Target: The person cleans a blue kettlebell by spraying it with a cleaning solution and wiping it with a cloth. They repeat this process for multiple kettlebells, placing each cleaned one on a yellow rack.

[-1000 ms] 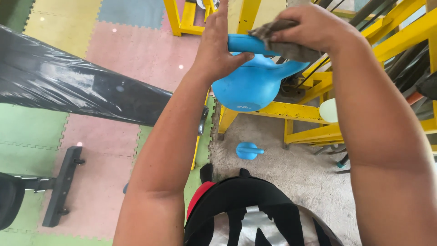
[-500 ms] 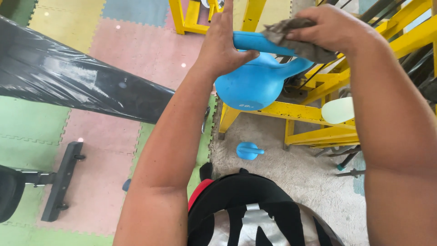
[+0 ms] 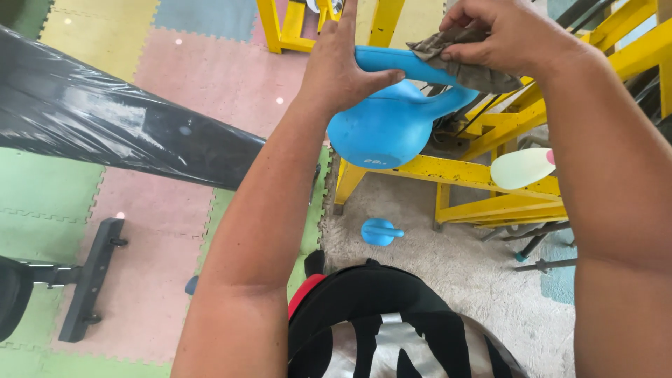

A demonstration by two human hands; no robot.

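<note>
1. Hands first, in the head view: our left hand [image 3: 343, 70] presses its palm flat against the near end of the handle of a blue kettlebell [image 3: 388, 129], fingers straight up towards 12 o'clock, thumb hooked under the bar. It braces rather than clenches.
2. Our right hand [image 3: 507, 35] pinches a grey rag [image 3: 465, 59] closed between thumb and fingers and lays it on the far end of the same handle.
3. The kettlebell is raised in front of us at 12 o'clock, above a yellow metal rack [image 3: 490, 178]. Its handle runs roughly 9 to 3 o'clock between the two hands; the round body hangs at 6 o'clock from both grips. Both hands touch it, the left nearer the body.
4. Count: two blue kettlebells, the held one and a smaller kettlebell [image 3: 380, 232] on the grey floor at 6 o'clock from it; one rag; one pale balloon-like object [image 3: 521, 168]; one black wrapped bench pad [image 3: 119, 126] at 9 o'clock.
</note>
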